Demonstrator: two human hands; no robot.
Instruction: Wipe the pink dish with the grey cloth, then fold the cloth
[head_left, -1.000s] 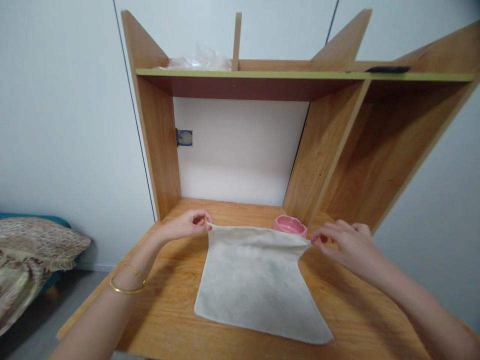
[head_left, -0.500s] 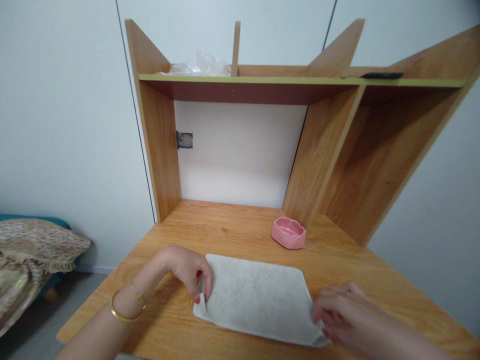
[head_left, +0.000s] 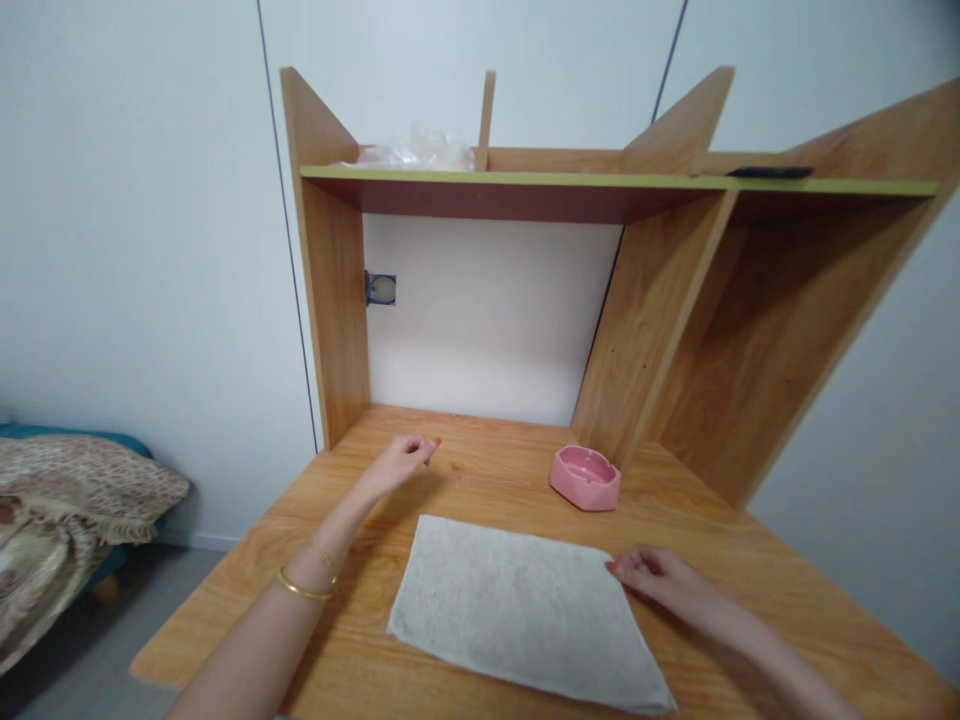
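Two hands over folded grey cloth (head_left: 525, 620), right hand (head_left: 660, 580) fingertips pinching its corner, left hand (head_left: 401, 462) loosely curled, empty, no writing visible.

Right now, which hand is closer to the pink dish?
The right hand, resting at the cloth's far right corner just below the pink dish. The left hand hovers farther off, left of it.

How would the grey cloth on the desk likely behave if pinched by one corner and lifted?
The cloth lies flat and thin on the desk, so it would probably droop limply. Its matte, fuzzy surface suggests it grips rather than slips. It looks light; the right hand at its edge could likely drag it easily. The left hand is off it.
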